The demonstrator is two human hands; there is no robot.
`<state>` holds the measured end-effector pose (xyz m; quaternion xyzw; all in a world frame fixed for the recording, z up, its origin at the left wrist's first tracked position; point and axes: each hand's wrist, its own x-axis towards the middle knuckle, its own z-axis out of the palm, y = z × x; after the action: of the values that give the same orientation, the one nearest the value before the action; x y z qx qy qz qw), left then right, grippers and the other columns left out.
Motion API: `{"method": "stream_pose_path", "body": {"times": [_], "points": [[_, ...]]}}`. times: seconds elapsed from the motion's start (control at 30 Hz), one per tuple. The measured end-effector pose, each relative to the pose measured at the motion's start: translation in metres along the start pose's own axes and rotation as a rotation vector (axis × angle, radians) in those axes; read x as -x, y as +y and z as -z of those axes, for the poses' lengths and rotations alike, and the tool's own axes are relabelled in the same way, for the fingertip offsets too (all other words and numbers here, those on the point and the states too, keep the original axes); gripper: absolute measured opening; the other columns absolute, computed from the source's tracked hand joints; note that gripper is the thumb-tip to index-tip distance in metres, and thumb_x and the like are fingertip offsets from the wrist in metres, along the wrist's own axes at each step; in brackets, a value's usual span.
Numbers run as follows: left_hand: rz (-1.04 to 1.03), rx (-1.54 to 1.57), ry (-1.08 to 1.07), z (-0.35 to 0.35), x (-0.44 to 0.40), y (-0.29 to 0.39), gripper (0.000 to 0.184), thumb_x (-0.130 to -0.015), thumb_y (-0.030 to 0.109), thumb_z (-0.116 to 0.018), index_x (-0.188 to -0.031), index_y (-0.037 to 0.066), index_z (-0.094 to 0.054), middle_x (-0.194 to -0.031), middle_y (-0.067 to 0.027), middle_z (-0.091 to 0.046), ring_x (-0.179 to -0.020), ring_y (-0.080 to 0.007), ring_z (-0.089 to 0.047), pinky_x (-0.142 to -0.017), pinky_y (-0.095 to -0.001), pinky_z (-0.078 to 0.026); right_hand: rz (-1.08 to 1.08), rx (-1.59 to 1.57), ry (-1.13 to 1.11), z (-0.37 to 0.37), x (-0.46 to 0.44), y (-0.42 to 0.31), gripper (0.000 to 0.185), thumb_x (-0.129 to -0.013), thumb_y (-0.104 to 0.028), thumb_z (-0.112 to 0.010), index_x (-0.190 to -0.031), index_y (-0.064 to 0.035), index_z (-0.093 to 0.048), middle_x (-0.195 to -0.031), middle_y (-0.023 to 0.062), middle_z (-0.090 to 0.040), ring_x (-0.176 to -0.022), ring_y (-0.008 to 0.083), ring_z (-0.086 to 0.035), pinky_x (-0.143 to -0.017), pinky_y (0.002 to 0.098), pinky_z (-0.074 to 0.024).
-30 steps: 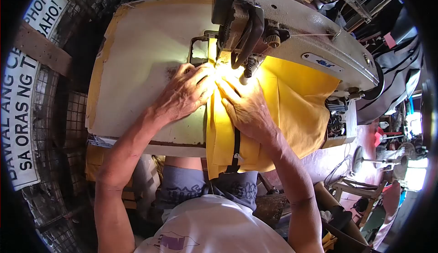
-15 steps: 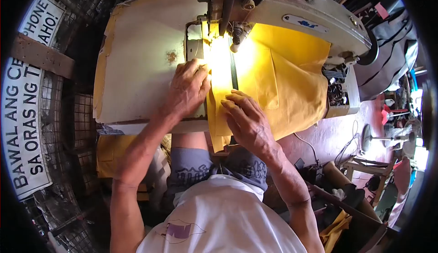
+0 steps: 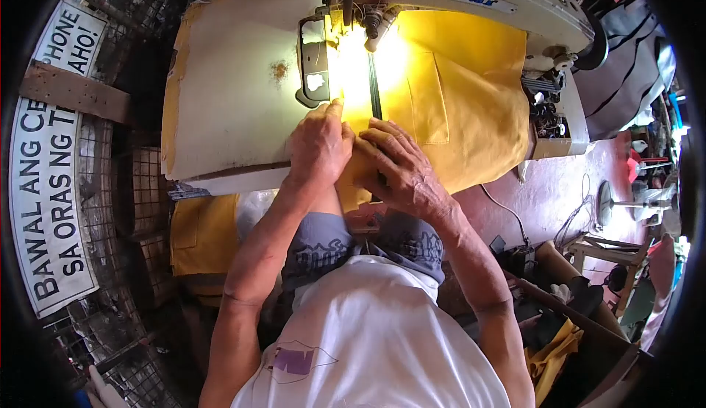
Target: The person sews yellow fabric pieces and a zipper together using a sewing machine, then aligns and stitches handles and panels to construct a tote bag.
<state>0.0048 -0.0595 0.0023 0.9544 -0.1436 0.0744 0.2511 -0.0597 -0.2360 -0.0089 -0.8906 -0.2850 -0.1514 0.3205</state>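
Observation:
Yellow fabric [image 3: 471, 99] with a dark zipper strip [image 3: 375, 88] lies under the head of a sewing machine [image 3: 544, 11], brightly lit near the needle. My left hand [image 3: 321, 143] is closed on the fabric's left edge, at the front of the table. Beside it, my right hand [image 3: 401, 165] rests over the fabric and the lower end of the strip, fingers bent and partly pressed together. What lies beneath its fingertips is hidden. The glare hides the needle and presser foot.
The pale worktable [image 3: 235, 77] extends left, with a metal plate [image 3: 315, 62] beside the needle area. More yellow fabric [image 3: 206, 235] hangs below the table. A lettered sign [image 3: 55, 202] is on the wire mesh at left. A fan [image 3: 607, 202] stands at right.
Both hands have moved down the fabric, away from the needle, and now sit close together. The view has shifted, so the machine appears higher. More of the zipper strip was uncovered.

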Motion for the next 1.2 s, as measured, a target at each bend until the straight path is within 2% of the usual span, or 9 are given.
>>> {"method": "stream_pose_path", "body": {"times": [0.37, 0.47, 0.57, 0.6, 0.83, 0.97, 1.0, 1.1, 1.2], "points": [[-0.008, 0.131, 0.096, 0.001, 0.004, -0.018, 0.033, -0.086, 0.004, -0.063, -0.119, -0.002, -0.067, -0.086, -0.0198, -0.067, -0.077, -0.0356, -0.067, -0.077, -0.0461, -0.054, 0.093, -0.021, -0.062, 0.008, 0.005, 0.006, 0.058, -0.080, -0.015, -0.074, -0.135, -0.0059, -0.059, -0.136, 0.0179, -0.057, -0.139, 0.0383, -0.048, -0.121, 0.0550, -0.0322], [-0.038, 0.007, 0.088, 0.001, 0.016, -0.007, 0.041, -0.086, 0.000, -0.064, -0.126, -0.002, -0.062, -0.087, -0.0186, -0.064, -0.078, -0.0344, -0.065, -0.077, -0.0459, -0.053, 0.070, -0.101, 0.024, 0.013, 0.000, 0.005, 0.047, -0.090, -0.011, -0.066, -0.135, -0.0033, -0.056, -0.120, 0.0220, -0.065, -0.122, 0.0402, -0.061, -0.108, 0.0507, -0.0462], [-0.055, 0.192, 0.085, 0.008, 0.020, -0.013, 0.049, -0.084, -0.004, -0.065, -0.132, -0.001, -0.057, -0.087, -0.0173, -0.062, -0.078, -0.0337, -0.064, -0.077, -0.0458, -0.052, -0.541, -0.461, -0.153, 0.040, -0.004, -0.006, 0.037, -0.099, -0.010, -0.058, -0.134, 0.0000, -0.053, -0.098, 0.0235, -0.068, -0.098, 0.0425, -0.069, -0.086, 0.0463, -0.0542], [-0.087, 0.274, 0.086, 0.011, 0.020, -0.016, 0.050, -0.083, -0.007, -0.066, -0.132, 0.001, -0.057, -0.085, -0.0143, -0.061, -0.076, -0.0296, -0.063, -0.076, -0.0432, -0.052, -0.373, -0.397, 0.019, 0.028, 0.005, 0.004, 0.026, -0.104, -0.013, -0.052, -0.125, 0.0026, -0.053, -0.081, 0.0224, -0.065, -0.076, 0.0442, -0.066, -0.069, 0.0450, -0.0518], [-0.004, 0.368, -0.055, 0.019, 0.028, -0.022, 0.048, -0.085, -0.003, -0.069, -0.131, 0.005, -0.058, -0.077, -0.0109, -0.059, -0.067, -0.0218, -0.060, -0.070, -0.0379, -0.052, -0.480, -0.531, 0.098, 0.030, 0.004, 0.021, 0.024, -0.105, -0.021, -0.055, -0.110, 0.0023, -0.057, -0.080, 0.0177, -0.062, -0.070, 0.0295, -0.061, -0.072, 0.0397, -0.0501], [-0.009, 0.309, 0.001, 0.012, 0.037, -0.018, 0.045, -0.086, -0.001, -0.068, -0.129, 0.003, -0.059, -0.075, -0.0119, -0.062, -0.066, -0.0232, -0.062, -0.069, -0.0386, -0.052, -0.557, -0.500, -0.190, 0.049, -0.009, -0.002, 0.030, -0.106, -0.018, -0.055, -0.127, 0.0015, -0.062, -0.096, 0.0159, -0.069, -0.087, 0.0237, -0.067, -0.082, 0.0344, -0.0524], [-0.024, 0.292, 0.022, 0.011, 0.041, -0.018, 0.044, -0.086, 0.000, -0.068, -0.129, 0.002, -0.060, -0.074, -0.0122, -0.063, -0.066, -0.0235, -0.063, -0.069, -0.0387, -0.052, -0.473, -0.457, -0.258, 0.054, -0.014, -0.009, 0.032, -0.103, -0.013, -0.059, -0.133, -0.0019, -0.063, -0.110, 0.0163, -0.071, -0.107, 0.0283, -0.069, -0.096, 0.0367, -0.0523], [-0.033, 0.270, -0.006, 0.016, 0.049, -0.018, 0.043, -0.086, 0.001, -0.069, -0.128, -0.001, -0.060, -0.076, -0.0138, -0.065, -0.068, -0.0253, -0.066, -0.070, -0.0391, -0.054, -0.009, -0.175, -0.052, 0.025, -0.004, -0.006, 0.033, -0.098, -0.008, -0.063, -0.131, -0.0044, -0.064, -0.121, 0.0157, -0.070, -0.121, 0.0345, -0.064, -0.107, 0.0437, -0.0484], [0.012, 0.379, -0.058, 0.011, 0.058, -0.016, 0.044, -0.087, 0.003, -0.070, -0.129, -0.003, -0.061, -0.078, -0.0145, -0.066, -0.069, -0.0255, -0.067, -0.070, -0.0383, -0.054, -0.012, 0.038, -0.081, 0.014, 0.005, -0.015, 0.039, -0.091, -0.009, -0.069, -0.130, -0.0066, -0.066, -0.133, 0.0133, -0.064, -0.132, 0.0371, -0.056, -0.114, 0.0536, -0.0420]]}}
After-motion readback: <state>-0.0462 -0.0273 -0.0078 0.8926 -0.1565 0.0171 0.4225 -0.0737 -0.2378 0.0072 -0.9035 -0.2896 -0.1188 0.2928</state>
